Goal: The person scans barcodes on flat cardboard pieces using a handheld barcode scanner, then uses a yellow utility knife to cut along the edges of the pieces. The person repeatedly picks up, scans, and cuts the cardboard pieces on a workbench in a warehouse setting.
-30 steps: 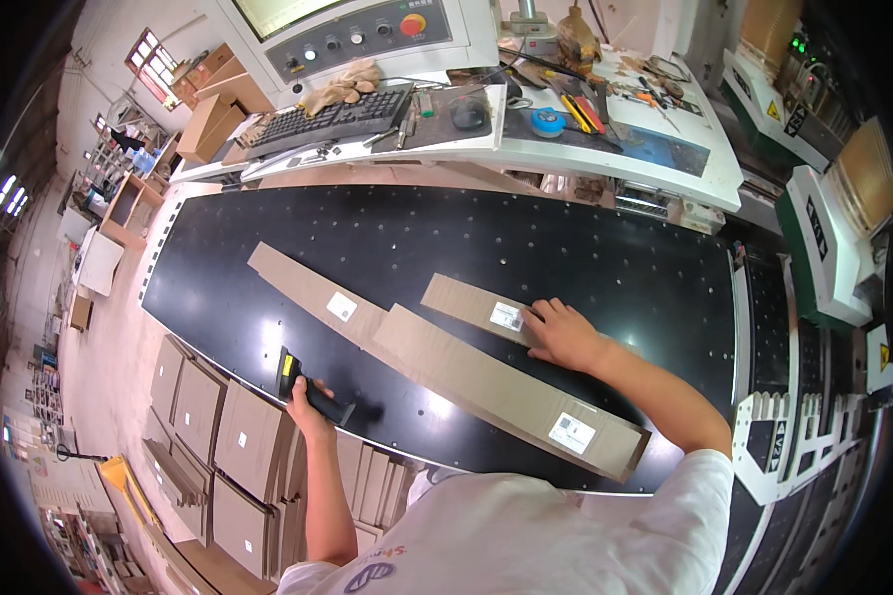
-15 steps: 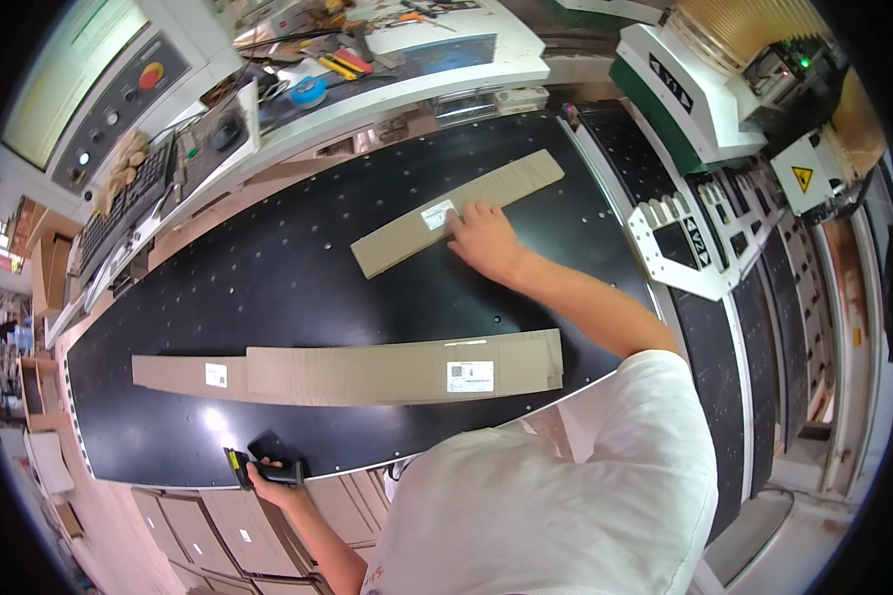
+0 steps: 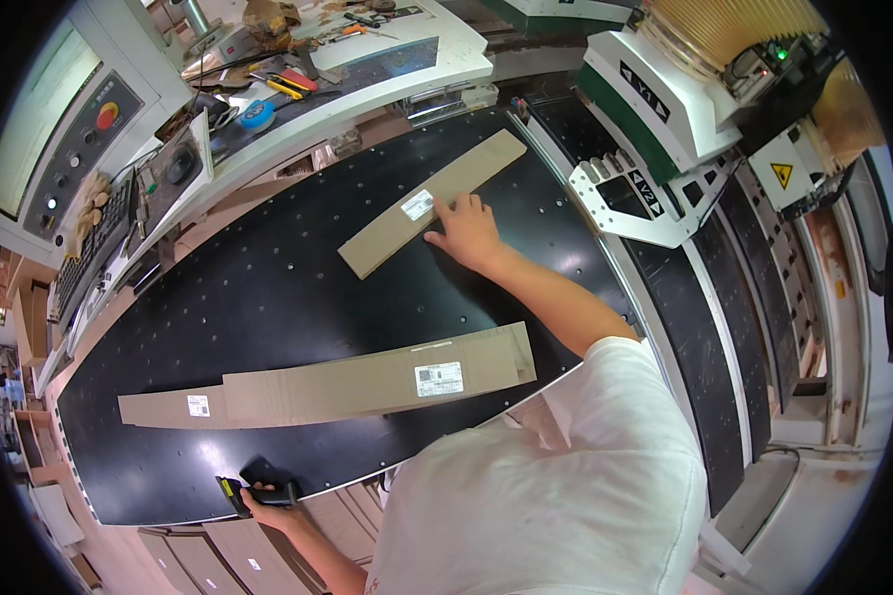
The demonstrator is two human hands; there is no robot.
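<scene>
My left hand [image 3: 271, 512] is wrapped around a black and yellow handheld barcode scanner [image 3: 230, 493] at the near left edge of the black table [image 3: 268, 307]. Toward the far side, my right hand [image 3: 468, 235] rests with fingers apart on a short flat cardboard strip [image 3: 486, 166]. Its fingertips lie just right of a white printed label [image 3: 418, 205], and the thumb sticks out past the strip's near edge. Closer to me lie long overlapping cardboard pieces [image 3: 318, 389], bearing a large white label [image 3: 439, 379] and a smaller one [image 3: 198, 406].
A white and green machine head [image 3: 620, 99] and a perforated white bracket [image 3: 630, 203] stand at the right. Beyond the table is a workbench with blue tape [image 3: 257, 116] and tools. A control panel and keyboard [image 3: 99, 233] are at the left. Flat cardboard boxes [image 3: 208, 560] stand below the near edge.
The view has turned somewhat, shifting the whole scene. My right hand's fingers have spread, with the thumb now off the strip's near edge. My left hand still grips the scanner.
</scene>
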